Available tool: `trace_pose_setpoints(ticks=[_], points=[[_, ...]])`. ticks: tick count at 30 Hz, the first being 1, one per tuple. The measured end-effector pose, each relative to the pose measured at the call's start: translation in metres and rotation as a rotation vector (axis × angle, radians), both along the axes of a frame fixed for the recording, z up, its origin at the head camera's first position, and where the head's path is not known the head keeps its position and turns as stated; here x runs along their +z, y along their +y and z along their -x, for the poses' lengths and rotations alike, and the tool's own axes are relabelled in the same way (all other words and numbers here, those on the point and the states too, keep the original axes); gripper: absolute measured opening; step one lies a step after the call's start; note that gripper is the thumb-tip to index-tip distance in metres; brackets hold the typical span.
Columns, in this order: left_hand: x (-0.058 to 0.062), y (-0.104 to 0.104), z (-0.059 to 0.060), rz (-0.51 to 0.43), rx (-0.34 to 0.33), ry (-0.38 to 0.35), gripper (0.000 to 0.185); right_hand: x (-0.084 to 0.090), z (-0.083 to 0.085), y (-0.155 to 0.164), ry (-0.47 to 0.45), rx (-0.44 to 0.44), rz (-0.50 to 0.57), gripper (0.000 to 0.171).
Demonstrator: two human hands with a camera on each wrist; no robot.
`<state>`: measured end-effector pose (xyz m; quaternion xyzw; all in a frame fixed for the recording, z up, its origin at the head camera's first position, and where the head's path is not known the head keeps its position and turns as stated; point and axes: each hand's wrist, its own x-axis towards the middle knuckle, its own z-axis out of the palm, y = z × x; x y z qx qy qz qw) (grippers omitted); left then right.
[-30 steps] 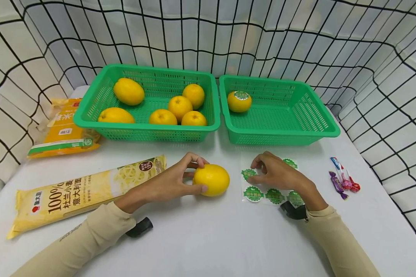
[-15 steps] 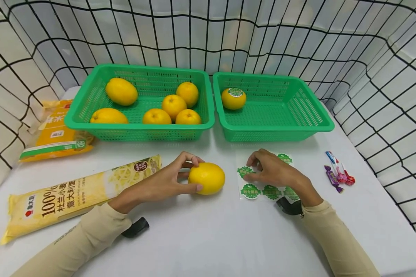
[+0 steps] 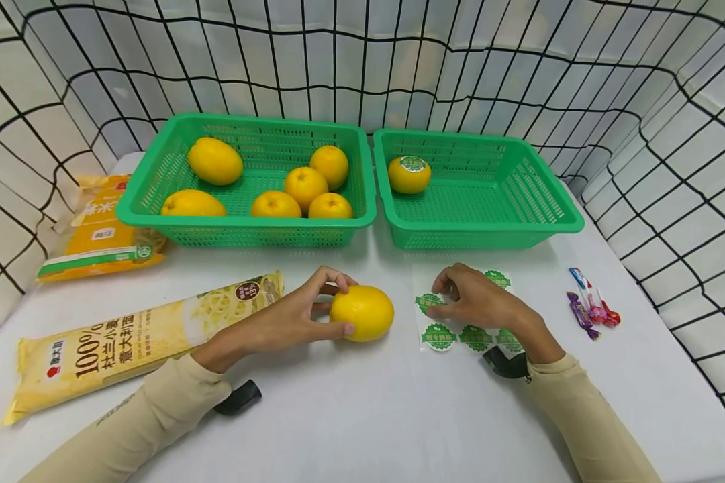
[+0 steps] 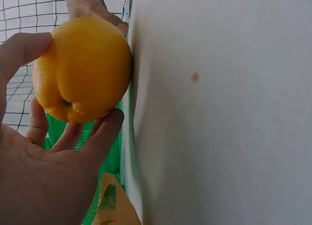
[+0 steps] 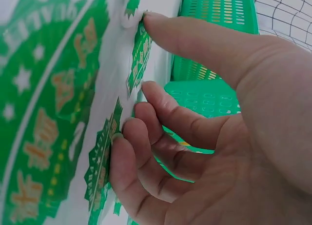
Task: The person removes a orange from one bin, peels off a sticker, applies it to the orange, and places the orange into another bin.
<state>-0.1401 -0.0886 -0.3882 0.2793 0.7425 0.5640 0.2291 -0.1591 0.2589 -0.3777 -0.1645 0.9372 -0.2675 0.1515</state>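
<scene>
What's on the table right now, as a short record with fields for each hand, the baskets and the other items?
left hand: grips a yellow fruit resting on the white table
right hand: fingertips on a sticker sheet of round green labels
left basket: six yellow fruits, none visibly labelled
right basket: one labelled fruit, green sticker on top
other items: long pasta bag, yellow packet at far left, wrapped candies at right

Bright, even overhead light, soft shadows under the baskets [image 3: 477, 235] on the white tabletop [image 3: 362, 416], edges bowing wide-angle, wrist close-ups slightly soft.
</scene>
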Motion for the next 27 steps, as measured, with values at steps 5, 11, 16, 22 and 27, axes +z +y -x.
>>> trace_pose_setpoints(ticks=[5, 11, 16, 22, 27], points=[[-0.001, 0.002, 0.0, -0.008, -0.008, -0.011, 0.05, -0.003, -0.003, 0.002, 0.015, 0.019, 0.018, 0.033], [-0.004, 0.003, -0.001, -0.012, -0.015, -0.025, 0.05, -0.006, -0.006, 0.006, -0.001, 0.028, 0.063, 0.024], [-0.002, 0.001, -0.001, 0.001, 0.002, -0.018, 0.051, -0.004, -0.001, 0.006, 0.006, 0.067, 0.102, 0.02], [0.0, -0.002, -0.001, -0.003, 0.001, -0.016, 0.051, -0.002, 0.004, 0.008, -0.005, 0.106, 0.125, 0.007], [0.001, -0.002, -0.001, -0.011, -0.003, -0.014, 0.051, 0.0, 0.004, 0.01, -0.05, 0.08, 0.167, 0.014]])
